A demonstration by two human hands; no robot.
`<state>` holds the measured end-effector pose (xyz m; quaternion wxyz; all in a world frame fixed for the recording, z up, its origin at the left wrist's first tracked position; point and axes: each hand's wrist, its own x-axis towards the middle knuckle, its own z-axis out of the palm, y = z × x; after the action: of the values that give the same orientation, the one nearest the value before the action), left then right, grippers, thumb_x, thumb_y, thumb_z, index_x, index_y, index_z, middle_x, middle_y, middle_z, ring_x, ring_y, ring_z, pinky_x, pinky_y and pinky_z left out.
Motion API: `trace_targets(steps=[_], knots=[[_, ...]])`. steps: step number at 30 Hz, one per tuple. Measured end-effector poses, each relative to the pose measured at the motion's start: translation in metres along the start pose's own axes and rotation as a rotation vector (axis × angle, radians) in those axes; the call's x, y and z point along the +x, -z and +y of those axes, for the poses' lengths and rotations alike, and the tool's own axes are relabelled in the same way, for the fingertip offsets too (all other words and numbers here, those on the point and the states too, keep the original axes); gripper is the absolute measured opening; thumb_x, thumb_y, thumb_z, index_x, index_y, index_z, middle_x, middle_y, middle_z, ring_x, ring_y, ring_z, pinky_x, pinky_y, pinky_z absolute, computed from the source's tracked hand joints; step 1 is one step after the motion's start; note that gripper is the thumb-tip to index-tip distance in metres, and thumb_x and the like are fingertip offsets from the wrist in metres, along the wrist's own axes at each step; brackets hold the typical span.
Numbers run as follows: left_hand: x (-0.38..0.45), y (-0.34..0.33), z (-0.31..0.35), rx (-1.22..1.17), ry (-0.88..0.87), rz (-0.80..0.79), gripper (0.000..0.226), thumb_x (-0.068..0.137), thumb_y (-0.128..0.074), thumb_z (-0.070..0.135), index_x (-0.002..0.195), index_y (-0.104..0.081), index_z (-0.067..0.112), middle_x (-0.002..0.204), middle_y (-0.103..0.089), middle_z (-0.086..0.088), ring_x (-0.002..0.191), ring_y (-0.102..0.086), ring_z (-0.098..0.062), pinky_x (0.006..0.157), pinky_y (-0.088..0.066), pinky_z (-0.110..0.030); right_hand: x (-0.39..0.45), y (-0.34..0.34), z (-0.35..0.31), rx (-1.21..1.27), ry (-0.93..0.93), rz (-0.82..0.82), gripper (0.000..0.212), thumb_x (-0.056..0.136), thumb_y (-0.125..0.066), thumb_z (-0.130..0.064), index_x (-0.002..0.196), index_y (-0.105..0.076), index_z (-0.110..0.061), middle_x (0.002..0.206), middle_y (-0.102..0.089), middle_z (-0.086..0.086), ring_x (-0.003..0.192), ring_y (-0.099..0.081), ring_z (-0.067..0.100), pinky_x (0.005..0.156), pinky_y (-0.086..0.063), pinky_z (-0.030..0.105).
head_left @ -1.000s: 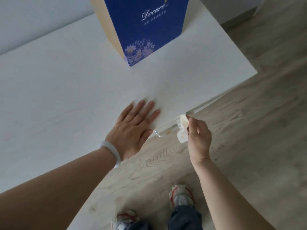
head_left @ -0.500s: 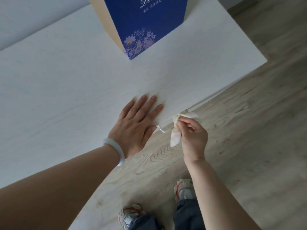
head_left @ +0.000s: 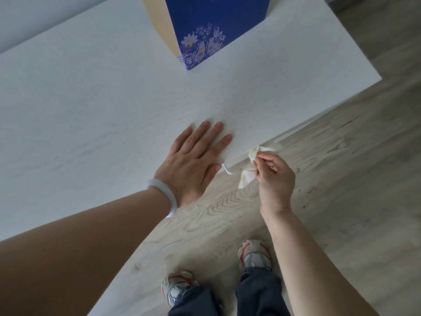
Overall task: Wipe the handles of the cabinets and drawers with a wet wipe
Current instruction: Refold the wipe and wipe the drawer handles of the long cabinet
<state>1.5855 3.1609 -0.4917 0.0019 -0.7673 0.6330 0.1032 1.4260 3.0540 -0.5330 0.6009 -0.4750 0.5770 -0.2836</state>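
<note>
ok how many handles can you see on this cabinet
1: a thin white metal handle on the white cabinet's front edge, beside the right hand pinching the crumpled white wipe. Others may be hidden below.

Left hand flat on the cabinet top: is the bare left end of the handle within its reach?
Probably yes. The left hand lies flat on the cabinet top, thumb right beside the handle end. Nothing lies between them; the right hand holds the wipe further along.

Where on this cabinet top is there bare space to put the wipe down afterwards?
The cabinet top is bare left of the blue box and behind the left hand, and right of the box toward the far corner. It is crowded at the front edge, where the right hand holds the wet wipe.
</note>
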Motion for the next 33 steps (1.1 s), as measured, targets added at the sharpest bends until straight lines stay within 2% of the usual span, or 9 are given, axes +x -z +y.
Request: trace_targets(steps=[5, 10, 15, 20, 25, 27, 29, 31, 33], knots=[[-0.001, 0.001, 0.0, 0.013, -0.002, -0.007, 0.056, 0.102, -0.022, 0.043, 0.154, -0.011, 0.026, 0.162, -0.005, 0.001, 0.15, 0.001, -0.021, 0.12, -0.011, -0.046, -0.034, -0.015, 0.008, -0.058, -0.026, -0.178, 0.022, 0.086, -0.069, -0.004, 0.083, -0.073, -0.026, 0.083, -0.074, -0.003, 0.08, -0.07, 0.015, 0.074, -0.057, 0.032], [0.0, 0.002, 0.001, 0.011, 0.003, -0.008, 0.056, 0.102, -0.02, 0.042, 0.154, -0.01, 0.026, 0.162, -0.004, 0.001, 0.15, 0.002, -0.021, 0.12, -0.011, -0.046, -0.008, -0.003, -0.001, 0.064, -0.049, 0.009, 0.019, 0.086, -0.067, 0.001, 0.086, -0.073, -0.017, 0.086, -0.074, 0.005, 0.079, -0.068, 0.014, 0.074, -0.054, 0.027], [-0.001, 0.001, 0.001, 0.022, 0.001, -0.009, 0.056, 0.102, -0.022, 0.042, 0.155, -0.009, 0.025, 0.163, -0.003, 0.001, 0.15, 0.002, -0.021, 0.12, -0.011, -0.047, -0.041, -0.022, 0.011, -0.048, -0.016, -0.164, 0.018, 0.087, -0.067, -0.003, 0.085, -0.072, -0.021, 0.085, -0.074, -0.001, 0.079, -0.069, 0.016, 0.073, -0.057, 0.033], [0.0, 0.001, 0.002, 0.015, -0.001, 0.002, 0.056, 0.103, -0.025, 0.04, 0.154, -0.01, 0.025, 0.162, -0.005, 0.001, 0.15, 0.001, -0.021, 0.12, -0.012, -0.046, -0.016, -0.011, 0.008, 0.019, -0.052, -0.029, 0.024, 0.083, -0.07, -0.002, 0.078, -0.074, -0.025, 0.079, -0.074, 0.001, 0.075, -0.068, 0.014, 0.071, -0.053, 0.029], [-0.001, -0.001, 0.002, 0.027, -0.003, 0.0, 0.056, 0.103, -0.022, 0.04, 0.154, -0.011, 0.024, 0.162, -0.005, 0.0, 0.15, 0.0, -0.021, 0.12, -0.013, -0.047, -0.04, -0.037, 0.017, 0.068, -0.1, -0.087, 0.017, 0.085, -0.069, -0.004, 0.08, -0.072, -0.02, 0.083, -0.072, 0.003, 0.083, -0.069, 0.023, 0.077, -0.058, 0.038], [-0.001, 0.0, 0.002, 0.027, -0.003, -0.002, 0.056, 0.103, -0.022, 0.04, 0.154, -0.011, 0.024, 0.162, -0.005, 0.0, 0.15, 0.0, -0.022, 0.12, -0.013, -0.047, -0.036, -0.035, 0.016, 0.062, -0.099, -0.095, 0.014, 0.085, -0.069, -0.003, 0.08, -0.071, -0.016, 0.083, -0.072, 0.007, 0.081, -0.068, 0.026, 0.074, -0.059, 0.038], [0.0, 0.0, 0.002, 0.028, -0.003, -0.002, 0.056, 0.102, -0.023, 0.04, 0.154, -0.011, 0.024, 0.162, -0.006, -0.001, 0.15, 0.0, -0.022, 0.12, -0.013, -0.047, -0.029, -0.027, 0.014, 0.03, -0.085, -0.147, 0.015, 0.084, -0.069, -0.001, 0.079, -0.071, -0.015, 0.083, -0.072, 0.006, 0.076, -0.069, 0.022, 0.069, -0.058, 0.034], [-0.001, 0.0, 0.002, 0.026, 0.0, -0.004, 0.056, 0.102, -0.022, 0.041, 0.154, -0.011, 0.024, 0.162, -0.006, 0.0, 0.15, 0.0, -0.022, 0.12, -0.013, -0.047, -0.024, -0.017, 0.012, -0.074, -0.021, -0.205, 0.018, 0.083, -0.071, -0.003, 0.076, -0.072, -0.02, 0.079, -0.073, 0.001, 0.073, -0.069, 0.022, 0.07, -0.058, 0.039], [-0.001, 0.0, 0.002, 0.025, -0.001, -0.001, 0.055, 0.102, -0.021, 0.041, 0.154, -0.012, 0.024, 0.162, -0.007, 0.0, 0.15, -0.002, -0.022, 0.119, -0.014, -0.047, -0.019, -0.008, 0.007, -0.208, 0.051, -0.183, 0.02, 0.083, -0.073, -0.008, 0.073, -0.072, -0.026, 0.073, -0.072, -0.004, 0.071, -0.069, 0.02, 0.071, -0.058, 0.042]])
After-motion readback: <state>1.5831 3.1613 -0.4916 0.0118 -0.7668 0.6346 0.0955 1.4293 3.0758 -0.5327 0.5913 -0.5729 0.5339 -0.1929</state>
